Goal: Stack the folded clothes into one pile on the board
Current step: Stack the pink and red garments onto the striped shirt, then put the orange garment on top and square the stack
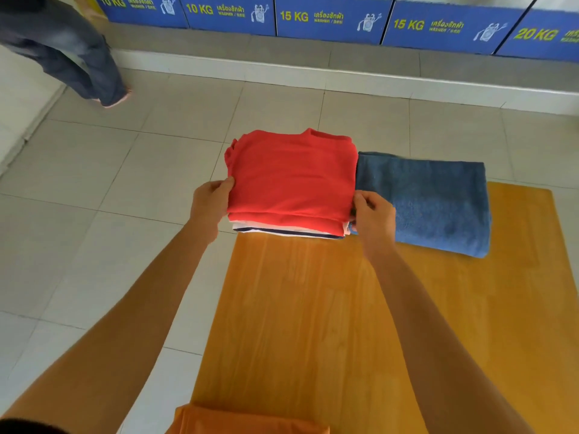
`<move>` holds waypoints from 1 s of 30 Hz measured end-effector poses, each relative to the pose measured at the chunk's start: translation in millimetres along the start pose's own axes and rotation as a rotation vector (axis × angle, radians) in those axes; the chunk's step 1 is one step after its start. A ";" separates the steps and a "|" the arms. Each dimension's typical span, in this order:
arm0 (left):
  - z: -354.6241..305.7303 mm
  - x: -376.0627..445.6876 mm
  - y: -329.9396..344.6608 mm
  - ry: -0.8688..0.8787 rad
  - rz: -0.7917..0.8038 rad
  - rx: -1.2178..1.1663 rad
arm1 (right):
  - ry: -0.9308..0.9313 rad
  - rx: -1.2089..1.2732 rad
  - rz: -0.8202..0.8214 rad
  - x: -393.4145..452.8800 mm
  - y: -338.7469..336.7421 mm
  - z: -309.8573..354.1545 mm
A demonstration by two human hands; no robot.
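A pile of folded clothes sits at the far end of the orange wooden board (313,308). A folded red shirt (291,180) is on top, with white and navy-striped garments (282,230) under it. My left hand (210,202) grips the pile's left edge, thumb on the red shirt. My right hand (372,214) grips the pile's right edge. A folded blue towel (429,202) lies right of the pile, touching it, on the board's far right part. Whether the pile rests on the board or is lifted slightly is unclear.
Orange fabric (247,421) shows at the bottom edge near me. A person's legs in dark trousers (78,54) stand on the tiled floor at the far left. Blue washer panels (329,17) line the back wall above a step.
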State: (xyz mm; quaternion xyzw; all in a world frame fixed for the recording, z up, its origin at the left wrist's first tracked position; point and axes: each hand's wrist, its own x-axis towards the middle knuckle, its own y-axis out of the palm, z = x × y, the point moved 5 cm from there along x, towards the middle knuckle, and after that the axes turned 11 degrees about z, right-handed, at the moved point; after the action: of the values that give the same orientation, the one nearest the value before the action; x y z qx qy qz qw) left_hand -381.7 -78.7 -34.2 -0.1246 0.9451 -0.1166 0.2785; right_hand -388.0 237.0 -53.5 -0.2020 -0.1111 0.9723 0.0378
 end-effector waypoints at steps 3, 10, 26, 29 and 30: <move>47.3 -41.7 -18.7 -0.045 0.030 -0.079 | 0.018 0.129 -0.009 -55.0 -15.4 -20.8; 184.2 -176.6 -58.2 -0.206 0.035 0.027 | 0.292 0.100 0.089 -207.1 -22.1 -117.7; 265.4 -294.5 -53.4 -0.388 0.190 0.563 | 0.398 -0.521 0.417 -321.8 10.9 -170.1; 270.1 -300.1 -46.2 -0.423 0.266 0.583 | 0.466 -0.407 0.511 -335.9 20.1 -179.1; 270.5 -302.1 -43.8 -0.423 0.275 0.582 | 0.479 -0.372 0.540 -340.3 24.2 -181.3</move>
State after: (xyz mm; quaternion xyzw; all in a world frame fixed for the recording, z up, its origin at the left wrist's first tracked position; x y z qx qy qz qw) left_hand 21.9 -70.1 -92.3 0.0662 0.8021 -0.3134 0.5040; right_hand -4.4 209.6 -90.3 -0.4483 -0.2162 0.8358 -0.2316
